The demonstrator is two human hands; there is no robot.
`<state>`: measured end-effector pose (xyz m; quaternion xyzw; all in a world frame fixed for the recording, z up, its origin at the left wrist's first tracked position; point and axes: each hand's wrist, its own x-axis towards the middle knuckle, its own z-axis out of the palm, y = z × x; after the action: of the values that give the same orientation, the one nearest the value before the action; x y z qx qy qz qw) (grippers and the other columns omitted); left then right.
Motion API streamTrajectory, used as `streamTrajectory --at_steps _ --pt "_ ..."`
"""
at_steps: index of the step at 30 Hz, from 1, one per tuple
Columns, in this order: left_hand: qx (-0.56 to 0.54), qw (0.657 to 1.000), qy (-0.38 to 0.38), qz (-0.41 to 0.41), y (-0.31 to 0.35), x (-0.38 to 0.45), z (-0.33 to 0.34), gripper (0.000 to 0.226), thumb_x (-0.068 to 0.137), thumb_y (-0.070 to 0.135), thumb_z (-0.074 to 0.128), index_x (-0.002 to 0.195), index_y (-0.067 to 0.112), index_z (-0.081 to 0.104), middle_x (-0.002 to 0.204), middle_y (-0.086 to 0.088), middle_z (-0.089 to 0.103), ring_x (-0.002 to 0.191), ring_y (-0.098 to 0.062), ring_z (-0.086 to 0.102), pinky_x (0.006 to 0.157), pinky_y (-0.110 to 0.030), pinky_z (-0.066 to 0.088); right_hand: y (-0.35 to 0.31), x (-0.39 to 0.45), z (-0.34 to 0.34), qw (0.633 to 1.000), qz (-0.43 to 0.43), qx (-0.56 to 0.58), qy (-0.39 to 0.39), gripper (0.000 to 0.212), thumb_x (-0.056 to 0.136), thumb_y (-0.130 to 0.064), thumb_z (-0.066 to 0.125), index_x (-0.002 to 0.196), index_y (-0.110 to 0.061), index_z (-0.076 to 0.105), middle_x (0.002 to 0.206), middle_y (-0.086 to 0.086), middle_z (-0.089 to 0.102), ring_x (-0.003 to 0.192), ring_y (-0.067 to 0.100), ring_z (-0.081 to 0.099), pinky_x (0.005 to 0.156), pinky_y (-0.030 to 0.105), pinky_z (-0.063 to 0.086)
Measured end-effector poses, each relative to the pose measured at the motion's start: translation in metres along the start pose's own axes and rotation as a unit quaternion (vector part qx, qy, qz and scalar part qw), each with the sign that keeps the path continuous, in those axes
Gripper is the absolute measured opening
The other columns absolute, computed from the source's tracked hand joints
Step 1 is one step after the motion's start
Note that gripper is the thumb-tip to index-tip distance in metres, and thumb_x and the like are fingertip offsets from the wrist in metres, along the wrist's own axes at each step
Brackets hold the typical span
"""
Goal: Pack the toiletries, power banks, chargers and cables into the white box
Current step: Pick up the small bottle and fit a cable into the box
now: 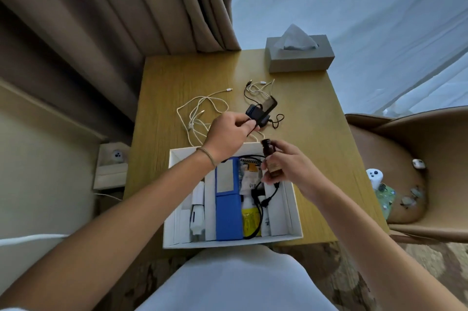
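Brown bottle [270,162], one, right hand [291,166].

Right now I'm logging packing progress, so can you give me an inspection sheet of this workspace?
Surface: square yellow wooden table, bare along its right side.
Job's things: open white cardboard box at the near edge holds two blue rectangular packs, a yellow-labelled bottle, white chargers and a black cable. A dark charger block and black power bank are still on the table.
Clutter: grey tissue box at the far corner.
Grippers: left hand pinches a thin black cord; right hand holds a small brown bottle over the box.
Cables: loose white cables unpacked.
Surroundings: beige curtain, tan armchair holding small objects.
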<state>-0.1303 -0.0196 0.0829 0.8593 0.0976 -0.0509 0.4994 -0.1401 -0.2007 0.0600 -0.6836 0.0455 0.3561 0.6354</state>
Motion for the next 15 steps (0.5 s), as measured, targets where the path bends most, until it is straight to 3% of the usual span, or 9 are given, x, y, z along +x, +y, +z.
streamTrajectory --at_steps 3,5,8,11,15 --pt "0.012 1.0 -0.01 0.0 -0.017 -0.019 -0.014 0.012 0.092 0.015 0.067 0.095 0.006 0.075 0.08 -0.008 0.07 0.071 -0.021 0.062 0.071 -0.036 0.053 0.018 0.01 0.02 0.995 0.007 -0.087 0.043 0.027 0.094 -0.01 0.066 0.121 -0.013 0.065 0.092 0.006 0.075 0.073 0.015 0.075 0.061 0.025 0.06" --pt "0.002 1.0 -0.022 -0.012 -0.027 -0.03 -0.02 0.01 0.087 0.012 0.073 0.094 0.005 0.074 0.084 -0.016 0.072 0.079 -0.032 0.069 0.079 -0.044 0.058 0.033 0.019 0.029 0.98 -0.005 -0.183 0.083 0.023 0.09 -0.022 0.073 0.112 -0.016 0.069 0.091 0.0 0.076 0.078 0.014 0.075 0.069 0.032 0.063" --pt "-0.005 0.998 -0.041 -0.04 -0.042 -0.042 -0.028 0.01 0.083 0.012 0.078 0.09 0.011 0.071 0.08 -0.019 0.073 0.069 -0.027 0.07 0.077 -0.044 0.06 0.052 0.035 0.039 0.958 0.005 -0.264 0.11 0.014 0.09 -0.031 0.072 0.1 -0.023 0.068 0.089 -0.002 0.073 0.077 0.014 0.073 0.07 0.033 0.063" --pt "0.006 0.996 -0.06 -0.059 -0.055 -0.052 -0.032 0.017 0.083 0.013 0.078 0.097 0.013 0.068 0.075 -0.013 0.074 0.057 -0.014 0.069 0.062 -0.031 0.056 0.062 0.05 0.045 0.941 0.015 -0.317 0.118 0.007 0.093 -0.034 0.066 0.089 -0.029 0.063 0.078 -0.003 0.072 0.064 0.011 0.071 0.063 0.034 0.063" --pt "0.022 0.992 -0.088 -0.086 -0.072 -0.062 -0.03 0.034 0.084 0.009 0.076 0.115 0.014 0.061 0.074 -0.012 0.075 0.062 -0.018 0.073 0.073 -0.037 0.06 0.068 0.065 0.053 0.931 0.028 -0.342 0.129 0.023 0.093 -0.027 0.064 0.114 -0.017 0.065 0.076 0.001 0.071 0.061 0.015 0.069 0.056 0.034 0.06"
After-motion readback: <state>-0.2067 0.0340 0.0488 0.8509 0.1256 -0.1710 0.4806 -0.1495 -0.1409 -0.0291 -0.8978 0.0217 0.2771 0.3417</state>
